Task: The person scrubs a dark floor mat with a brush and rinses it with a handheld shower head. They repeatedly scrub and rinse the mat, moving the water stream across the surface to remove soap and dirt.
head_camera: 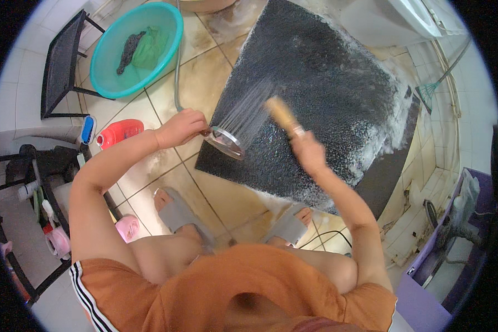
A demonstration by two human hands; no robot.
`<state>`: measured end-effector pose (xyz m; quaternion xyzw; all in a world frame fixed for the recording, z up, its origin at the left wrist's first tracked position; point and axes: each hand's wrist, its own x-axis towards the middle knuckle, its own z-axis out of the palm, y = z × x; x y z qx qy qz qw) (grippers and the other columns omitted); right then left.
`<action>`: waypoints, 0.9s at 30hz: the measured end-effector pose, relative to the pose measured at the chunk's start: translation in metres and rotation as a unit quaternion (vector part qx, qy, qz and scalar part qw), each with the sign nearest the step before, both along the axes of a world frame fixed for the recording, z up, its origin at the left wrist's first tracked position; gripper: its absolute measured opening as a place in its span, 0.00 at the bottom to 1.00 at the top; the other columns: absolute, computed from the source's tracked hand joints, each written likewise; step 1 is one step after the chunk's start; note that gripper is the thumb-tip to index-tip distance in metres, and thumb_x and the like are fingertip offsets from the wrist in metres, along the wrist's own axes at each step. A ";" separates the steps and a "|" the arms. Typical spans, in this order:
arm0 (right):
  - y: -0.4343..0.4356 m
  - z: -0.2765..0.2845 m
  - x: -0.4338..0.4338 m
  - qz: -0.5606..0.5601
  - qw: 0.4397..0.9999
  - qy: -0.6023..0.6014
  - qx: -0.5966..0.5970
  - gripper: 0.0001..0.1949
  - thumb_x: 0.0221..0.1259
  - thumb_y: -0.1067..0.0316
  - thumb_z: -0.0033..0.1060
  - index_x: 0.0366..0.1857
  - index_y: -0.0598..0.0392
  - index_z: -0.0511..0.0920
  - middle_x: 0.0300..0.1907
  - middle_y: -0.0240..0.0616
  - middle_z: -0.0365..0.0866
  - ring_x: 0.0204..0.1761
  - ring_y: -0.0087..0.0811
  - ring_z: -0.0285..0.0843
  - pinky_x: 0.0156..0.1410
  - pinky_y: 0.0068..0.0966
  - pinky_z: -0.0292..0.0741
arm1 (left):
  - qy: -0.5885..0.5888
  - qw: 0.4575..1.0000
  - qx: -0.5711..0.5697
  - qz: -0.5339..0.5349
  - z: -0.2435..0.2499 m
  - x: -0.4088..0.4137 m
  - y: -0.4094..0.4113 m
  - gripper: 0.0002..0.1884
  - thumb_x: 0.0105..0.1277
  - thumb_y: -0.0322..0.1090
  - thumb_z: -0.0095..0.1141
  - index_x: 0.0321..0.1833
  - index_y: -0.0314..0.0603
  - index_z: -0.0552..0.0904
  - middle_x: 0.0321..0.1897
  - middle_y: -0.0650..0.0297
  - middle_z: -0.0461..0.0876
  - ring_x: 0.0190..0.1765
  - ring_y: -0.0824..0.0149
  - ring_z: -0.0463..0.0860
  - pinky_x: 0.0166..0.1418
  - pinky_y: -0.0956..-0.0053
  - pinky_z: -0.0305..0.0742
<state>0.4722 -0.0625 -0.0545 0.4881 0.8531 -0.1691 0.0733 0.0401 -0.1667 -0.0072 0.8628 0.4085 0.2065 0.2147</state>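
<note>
A wet black mat with white foam along its edges lies on the tiled floor. My left hand grips a shower head at the mat's left edge, and water sprays from it across the mat. In my right hand is the handle of a brush, its pale head blurred over the middle of the mat; whether it touches the mat cannot be told. A grey hose runs on the floor up past my left hand.
At upper left stand a teal basin holding wet cloths and a black rack. A red bottle and a blue brush are left of my forearm. A white toilet is at upper right, a purple cabinet at lower right.
</note>
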 end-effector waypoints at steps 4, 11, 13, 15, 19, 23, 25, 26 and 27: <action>-0.053 -0.008 -0.026 0.246 0.968 0.003 -0.048 0.29 0.74 0.61 0.51 0.75 0.15 0.62 0.46 0.48 0.77 0.39 0.48 0.85 0.39 0.46 0.83 | 0.024 0.998 0.015 -0.057 -0.015 0.005 0.021 0.14 0.57 0.26 0.63 0.47 0.43 0.80 0.41 0.58 0.80 0.47 0.51 0.80 0.53 0.60 0.73; 0.030 -0.028 0.154 -0.172 0.968 -0.151 0.106 0.36 0.77 0.48 0.49 0.83 0.21 0.42 0.45 0.54 0.81 0.34 0.55 0.86 0.38 0.52 0.82 | -0.003 0.993 -0.009 -0.121 -0.019 0.030 0.015 0.11 0.59 0.28 0.62 0.45 0.46 0.80 0.39 0.63 0.80 0.46 0.55 0.80 0.51 0.61 0.72; 0.023 -0.009 0.187 -0.266 0.942 -0.187 0.083 0.34 0.78 0.50 0.48 0.82 0.23 0.46 0.43 0.54 0.82 0.35 0.57 0.85 0.36 0.52 0.80 | -0.003 0.982 -0.013 -0.189 -0.019 0.043 0.023 0.11 0.59 0.29 0.61 0.45 0.47 0.80 0.39 0.64 0.80 0.46 0.57 0.80 0.52 0.62 0.72; -0.015 0.001 0.192 -0.246 0.950 -0.123 0.144 0.32 0.78 0.50 0.48 0.82 0.25 0.49 0.42 0.55 0.82 0.35 0.58 0.85 0.36 0.53 0.79 | 0.005 0.962 -0.003 -0.274 -0.015 0.057 0.031 0.10 0.60 0.31 0.59 0.45 0.48 0.81 0.39 0.64 0.78 0.47 0.60 0.80 0.54 0.64 0.71; -0.117 0.004 0.124 -0.143 0.989 -0.028 0.007 0.33 0.75 0.54 0.55 0.80 0.17 0.54 0.47 0.53 0.74 0.38 0.58 0.83 0.40 0.51 0.81 | -0.016 0.922 -0.002 -0.386 -0.017 0.094 0.046 0.07 0.64 0.31 0.56 0.43 0.50 0.79 0.38 0.65 0.76 0.49 0.62 0.78 0.57 0.65 0.70; -0.135 0.017 0.080 -0.175 0.980 -0.067 -0.062 0.34 0.76 0.58 0.55 0.81 0.18 0.53 0.46 0.50 0.74 0.41 0.58 0.80 0.45 0.50 0.78 | 0.034 0.888 -0.048 -0.455 -0.020 0.118 0.058 0.04 0.65 0.34 0.54 0.41 0.50 0.78 0.38 0.65 0.76 0.50 0.62 0.79 0.56 0.64 0.70; -0.121 0.022 0.109 -0.237 0.971 -0.018 -0.014 0.33 0.77 0.56 0.53 0.81 0.22 0.53 0.46 0.53 0.75 0.37 0.59 0.81 0.42 0.52 0.79 | 0.073 0.874 -0.054 -0.477 -0.019 0.113 0.066 0.03 0.66 0.33 0.53 0.41 0.52 0.79 0.39 0.66 0.76 0.51 0.63 0.79 0.56 0.63 0.70; -0.115 0.023 0.126 -0.265 0.964 -0.015 0.023 0.33 0.77 0.56 0.53 0.81 0.23 0.52 0.45 0.53 0.75 0.37 0.58 0.81 0.41 0.52 0.78 | 0.088 0.870 -0.051 -0.482 -0.020 0.105 0.069 0.04 0.66 0.33 0.53 0.41 0.52 0.79 0.39 0.66 0.76 0.51 0.63 0.79 0.56 0.64 0.70; -0.111 0.025 0.145 -0.290 0.955 -0.015 0.061 0.33 0.78 0.56 0.52 0.82 0.23 0.52 0.43 0.54 0.76 0.38 0.58 0.81 0.41 0.51 0.78 | 0.101 0.866 -0.047 -0.487 -0.019 0.099 0.073 0.04 0.66 0.33 0.54 0.41 0.53 0.79 0.39 0.66 0.76 0.51 0.64 0.79 0.56 0.64 0.70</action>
